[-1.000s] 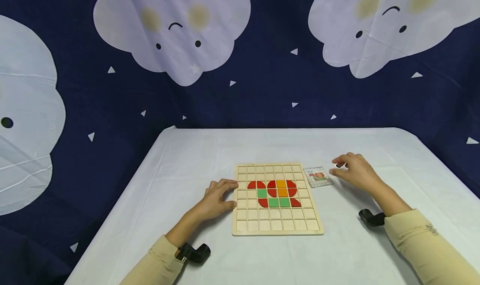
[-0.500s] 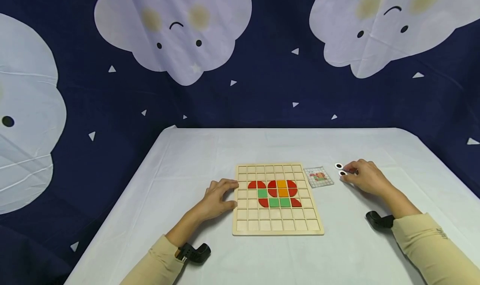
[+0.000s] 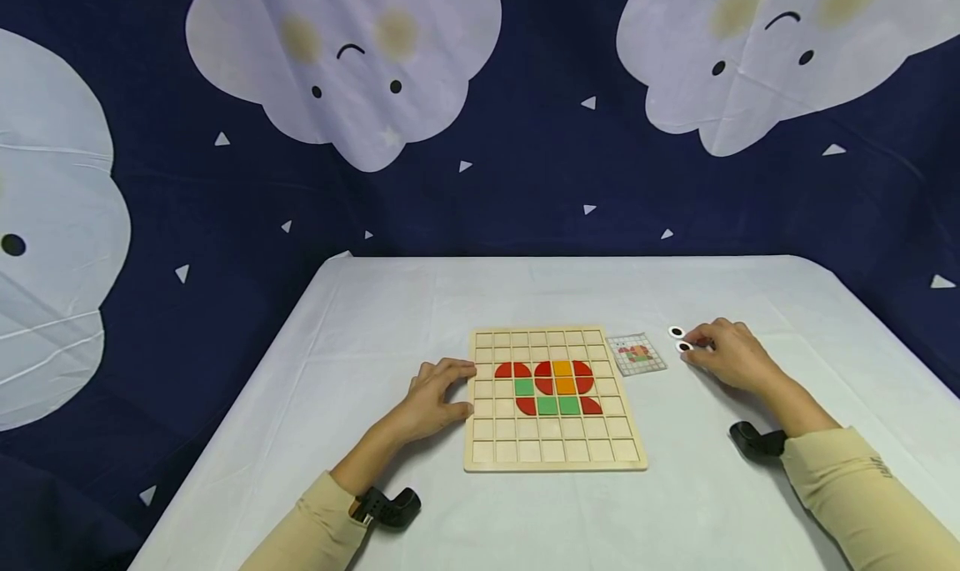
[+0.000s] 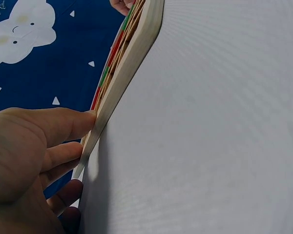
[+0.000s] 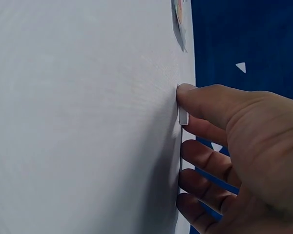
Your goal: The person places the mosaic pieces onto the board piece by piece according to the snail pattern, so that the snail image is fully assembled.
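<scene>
The wooden grid board (image 3: 555, 454) lies on the table with red, orange and green tiles in its cells. My left hand (image 3: 431, 400) rests its thumb and fingertips against the board's left edge; in the left wrist view the thumb (image 4: 71, 124) touches the pale wooden side. To the right of the board, two white tiles with black dots lie close together. My right hand (image 3: 727, 356) pinches the nearer dotted tile (image 3: 684, 347) between thumb and index finger. The farther dotted tile (image 3: 677, 332) is just beyond the fingertips. The right wrist view shows the pinched tile's white edge (image 5: 184, 117).
A small pattern card (image 3: 637, 354) with a printed coloured grid lies between the board and my right hand. The white-covered table (image 3: 555, 521) ends at the back against a dark blue cloth (image 3: 525, 212) with clouds.
My right hand has drawn back to the right, and two dotted tiles once mostly hidden by its fingers now show on the table. Left hand and board stay put.
</scene>
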`<state>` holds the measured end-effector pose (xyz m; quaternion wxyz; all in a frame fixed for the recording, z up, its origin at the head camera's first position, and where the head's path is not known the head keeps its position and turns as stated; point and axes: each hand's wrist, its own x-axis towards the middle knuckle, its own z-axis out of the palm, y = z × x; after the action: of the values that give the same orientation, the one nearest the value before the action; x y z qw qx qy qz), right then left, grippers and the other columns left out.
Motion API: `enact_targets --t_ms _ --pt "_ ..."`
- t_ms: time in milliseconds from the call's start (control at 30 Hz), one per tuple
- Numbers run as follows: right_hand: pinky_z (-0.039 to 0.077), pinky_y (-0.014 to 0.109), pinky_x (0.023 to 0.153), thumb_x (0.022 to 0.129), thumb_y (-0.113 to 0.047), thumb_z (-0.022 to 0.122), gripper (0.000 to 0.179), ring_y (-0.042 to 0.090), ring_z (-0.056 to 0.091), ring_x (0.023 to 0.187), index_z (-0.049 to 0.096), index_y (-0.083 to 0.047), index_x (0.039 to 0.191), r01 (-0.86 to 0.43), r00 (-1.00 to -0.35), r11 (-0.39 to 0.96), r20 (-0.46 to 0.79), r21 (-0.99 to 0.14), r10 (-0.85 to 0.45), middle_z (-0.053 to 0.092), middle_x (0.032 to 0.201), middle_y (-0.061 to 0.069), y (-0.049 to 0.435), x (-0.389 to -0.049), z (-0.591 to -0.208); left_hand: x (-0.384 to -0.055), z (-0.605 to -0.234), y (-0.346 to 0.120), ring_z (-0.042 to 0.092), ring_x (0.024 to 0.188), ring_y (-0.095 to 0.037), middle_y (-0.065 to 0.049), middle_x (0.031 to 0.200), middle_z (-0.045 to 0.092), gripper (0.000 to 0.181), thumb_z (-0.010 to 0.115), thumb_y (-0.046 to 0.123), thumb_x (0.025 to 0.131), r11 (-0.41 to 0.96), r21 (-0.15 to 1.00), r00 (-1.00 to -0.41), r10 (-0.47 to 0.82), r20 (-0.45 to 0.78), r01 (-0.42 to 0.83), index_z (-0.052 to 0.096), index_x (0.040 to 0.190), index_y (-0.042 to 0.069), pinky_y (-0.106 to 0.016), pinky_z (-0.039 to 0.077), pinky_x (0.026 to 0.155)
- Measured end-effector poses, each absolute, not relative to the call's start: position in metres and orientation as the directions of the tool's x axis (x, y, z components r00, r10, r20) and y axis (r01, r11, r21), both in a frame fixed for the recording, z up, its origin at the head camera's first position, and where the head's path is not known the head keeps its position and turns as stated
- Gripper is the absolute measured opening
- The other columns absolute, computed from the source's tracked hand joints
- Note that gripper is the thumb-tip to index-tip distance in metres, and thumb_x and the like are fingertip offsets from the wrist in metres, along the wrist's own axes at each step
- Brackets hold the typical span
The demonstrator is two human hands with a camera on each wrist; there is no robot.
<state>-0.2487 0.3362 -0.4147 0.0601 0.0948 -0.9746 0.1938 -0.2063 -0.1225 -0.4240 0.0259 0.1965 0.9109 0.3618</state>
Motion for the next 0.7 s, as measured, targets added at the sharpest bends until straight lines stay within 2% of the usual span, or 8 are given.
enact_targets --t_ms 267,500,700 --pt "0.034 0.037 0.069 0.081 -0.021 0.069 0.032 0.031 0.049 0.086 0.067 0.000 0.104 -0.204 -0.976 0.905 0.143 -0.374 -0.161 0.061 0.092 0.017 0.334 -0.249 -0.411 -0.206 -0.424 -0.123 0.038 0.104 -0.016 0.003 0.135 0.053 0.051 0.070 0.015 0.076 0.658 0.673 -0.922 0.377 0.094 0.338 0.059 0.125 0.010 -0.033 0.025 0.085" --pt "0.038 0.044 0.077 0.083 -0.022 0.067 0.031 0.033 0.050 0.094 0.067 -0.002 0.107 -0.231 -0.971 0.886 0.158 -0.401 -0.181 0.063 0.103 0.020 0.310 -0.247 -0.395 -0.206 -0.424 -0.123 0.039 0.106 -0.016 0.003 0.135 0.053 0.051 0.070 0.015 0.076 0.658 0.672 -0.921 0.378 0.096 0.340 0.059 0.125 0.010 -0.034 0.025 0.086" --pt "0.037 0.038 0.075 0.083 -0.022 0.068 0.029 0.029 0.049 0.092 0.068 -0.005 0.106 -0.300 -0.952 0.861 0.191 -0.411 -0.241 0.062 0.101 0.016 0.271 -0.245 -0.382 -0.207 -0.425 -0.123 0.039 0.105 -0.016 0.003 0.135 0.053 0.051 0.070 0.015 0.076 0.659 0.671 -0.921 0.376 0.097 0.340 0.059 0.125 0.010 -0.033 0.025 0.086"
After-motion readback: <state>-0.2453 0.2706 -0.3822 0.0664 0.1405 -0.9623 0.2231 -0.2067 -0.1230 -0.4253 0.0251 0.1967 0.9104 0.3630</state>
